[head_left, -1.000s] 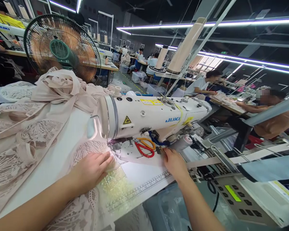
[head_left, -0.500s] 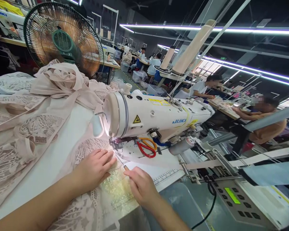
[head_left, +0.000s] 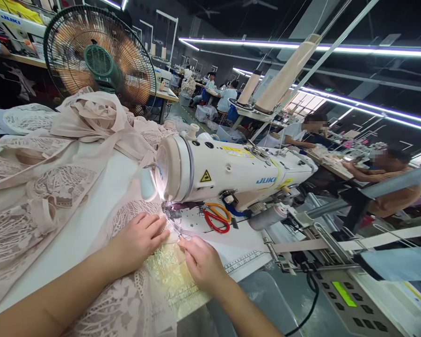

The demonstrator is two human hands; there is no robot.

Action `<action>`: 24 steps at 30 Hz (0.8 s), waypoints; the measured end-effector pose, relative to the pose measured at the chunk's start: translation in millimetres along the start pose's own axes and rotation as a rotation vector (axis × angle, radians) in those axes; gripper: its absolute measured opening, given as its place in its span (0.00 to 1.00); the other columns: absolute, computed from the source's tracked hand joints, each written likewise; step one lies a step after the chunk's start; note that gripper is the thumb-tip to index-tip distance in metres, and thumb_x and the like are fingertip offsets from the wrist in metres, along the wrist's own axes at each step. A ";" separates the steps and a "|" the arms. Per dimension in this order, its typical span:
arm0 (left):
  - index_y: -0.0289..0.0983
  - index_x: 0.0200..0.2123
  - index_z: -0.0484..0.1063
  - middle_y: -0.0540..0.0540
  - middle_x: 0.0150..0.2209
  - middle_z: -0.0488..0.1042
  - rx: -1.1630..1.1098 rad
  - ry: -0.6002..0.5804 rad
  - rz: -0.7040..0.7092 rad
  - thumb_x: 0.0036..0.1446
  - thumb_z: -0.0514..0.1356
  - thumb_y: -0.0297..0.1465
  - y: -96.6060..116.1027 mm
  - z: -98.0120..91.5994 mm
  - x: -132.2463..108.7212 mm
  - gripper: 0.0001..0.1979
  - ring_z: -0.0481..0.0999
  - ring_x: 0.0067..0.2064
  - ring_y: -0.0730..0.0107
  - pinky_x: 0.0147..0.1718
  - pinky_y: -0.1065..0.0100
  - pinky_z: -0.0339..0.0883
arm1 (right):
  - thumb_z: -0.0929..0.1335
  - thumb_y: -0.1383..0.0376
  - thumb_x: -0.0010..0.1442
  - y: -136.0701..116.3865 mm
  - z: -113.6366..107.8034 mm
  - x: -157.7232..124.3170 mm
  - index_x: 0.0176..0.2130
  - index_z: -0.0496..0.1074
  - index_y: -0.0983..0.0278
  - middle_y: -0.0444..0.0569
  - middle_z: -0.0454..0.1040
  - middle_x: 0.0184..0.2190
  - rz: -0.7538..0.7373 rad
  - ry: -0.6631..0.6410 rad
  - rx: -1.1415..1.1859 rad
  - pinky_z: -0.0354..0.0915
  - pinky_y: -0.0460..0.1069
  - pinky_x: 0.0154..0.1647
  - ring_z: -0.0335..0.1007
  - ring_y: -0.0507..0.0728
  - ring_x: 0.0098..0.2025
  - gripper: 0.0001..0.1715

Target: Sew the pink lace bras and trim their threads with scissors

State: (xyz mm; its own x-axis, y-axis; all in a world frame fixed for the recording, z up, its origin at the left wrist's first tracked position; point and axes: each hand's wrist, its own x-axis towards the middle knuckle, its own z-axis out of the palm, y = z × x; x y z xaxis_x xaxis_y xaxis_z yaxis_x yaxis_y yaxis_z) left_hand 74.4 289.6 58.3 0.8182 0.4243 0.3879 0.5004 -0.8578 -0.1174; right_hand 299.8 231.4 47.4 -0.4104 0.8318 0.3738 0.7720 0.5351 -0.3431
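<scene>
My left hand (head_left: 138, 243) lies flat on beige lace fabric (head_left: 131, 213), its fingers stretched toward the needle area of a white sewing machine (head_left: 214, 166). Just right of it, my right hand (head_left: 203, 264) is closed in a pinch around a thin metal tool (head_left: 174, 228), slender like an awl; its exact kind is unclear. The tool's tip points at the presser foot (head_left: 170, 211), where the lamp glare hides detail. Fabric edge lies beneath the foot. Scissors (head_left: 215, 219) with red and orange handles rest on the machine bed, beyond my right hand.
Beige lace garment pieces (head_left: 63, 185) are heaped on the left, before a large fan (head_left: 100, 61). A ruler strip (head_left: 247, 260) runs along the table's front edge. At the right stand a tape feeder (head_left: 294, 248) and a control panel (head_left: 351, 299). Other people sit at machines farther off.
The view has shifted slightly, so the scene sits a little farther right and lower. My right hand has moved slightly closer to the presser foot with the tool; my left hand stays on the lace.
</scene>
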 end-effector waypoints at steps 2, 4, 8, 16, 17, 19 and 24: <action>0.39 0.50 0.68 0.39 0.49 0.72 -0.014 0.019 0.052 0.59 0.53 0.24 -0.4 -1.5 0.9 0.16 0.69 0.49 0.56 0.47 0.53 0.60 | 0.57 0.73 0.57 1.7 -1.6 -3.6 0.41 0.72 0.66 0.47 0.65 0.24 -0.013 0.011 0.019 0.57 0.46 0.24 0.62 0.53 0.25 0.19; 0.40 0.48 0.68 0.42 0.43 0.73 -0.043 0.027 0.089 0.59 0.53 0.23 0.1 -3.4 2.6 0.15 0.69 0.45 0.60 0.46 0.56 0.60 | 0.57 0.73 0.56 2.5 -2.4 -6.2 0.40 0.72 0.66 0.47 0.64 0.24 -0.012 0.007 0.022 0.56 0.47 0.24 0.61 0.53 0.25 0.19; 0.38 0.45 0.69 0.45 0.35 0.72 -0.099 0.019 0.102 0.60 0.53 0.23 1.3 -5.2 5.6 0.12 0.69 0.38 0.64 0.41 0.60 0.61 | 0.57 0.73 0.56 1.7 -1.5 -5.4 0.39 0.73 0.65 0.46 0.62 0.23 -0.006 0.000 0.002 0.55 0.47 0.23 0.60 0.53 0.24 0.19; 0.36 0.47 0.68 0.43 0.36 0.71 -0.038 -0.038 0.085 0.61 0.50 0.24 -7.4 -1.4 4.8 0.13 0.67 0.37 0.63 0.38 0.59 0.61 | 0.57 0.73 0.58 3.5 -1.7 -3.5 0.42 0.72 0.66 0.45 0.61 0.23 -0.026 0.030 0.042 0.54 0.46 0.22 0.58 0.52 0.23 0.18; 0.36 0.47 0.68 0.43 0.36 0.71 -0.034 -0.042 0.080 0.62 0.50 0.24 -8.8 -1.6 5.0 0.12 0.67 0.37 0.63 0.39 0.59 0.61 | 0.57 0.73 0.58 3.8 -2.4 -4.6 0.42 0.72 0.66 0.45 0.60 0.23 -0.037 0.041 0.060 0.54 0.46 0.22 0.58 0.52 0.23 0.18; 0.36 0.46 0.68 0.43 0.37 0.72 -0.029 -0.046 0.074 0.63 0.49 0.24 -11.0 -2.3 5.7 0.12 0.68 0.38 0.63 0.39 0.60 0.61 | 0.57 0.73 0.58 4.0 -3.9 -6.5 0.41 0.71 0.66 0.44 0.59 0.23 -0.051 0.060 0.081 0.54 0.46 0.22 0.57 0.52 0.23 0.18; 0.38 0.45 0.70 0.43 0.42 0.73 -0.040 -0.015 0.082 0.62 0.51 0.25 -13.9 -2.4 7.5 0.12 0.69 0.45 0.62 0.44 0.59 0.60 | 0.57 0.73 0.57 2.9 -4.7 -6.8 0.39 0.71 0.65 0.44 0.60 0.22 -0.035 0.031 0.050 0.54 0.46 0.23 0.58 0.53 0.23 0.17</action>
State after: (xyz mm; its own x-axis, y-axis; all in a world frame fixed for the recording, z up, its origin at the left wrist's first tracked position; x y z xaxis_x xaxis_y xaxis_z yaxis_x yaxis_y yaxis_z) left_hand 72.9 304.0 65.0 0.8604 0.3561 0.3644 0.4201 -0.9005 -0.1119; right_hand 307.0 226.6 47.9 -0.4210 0.8079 0.4123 0.7319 0.5711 -0.3717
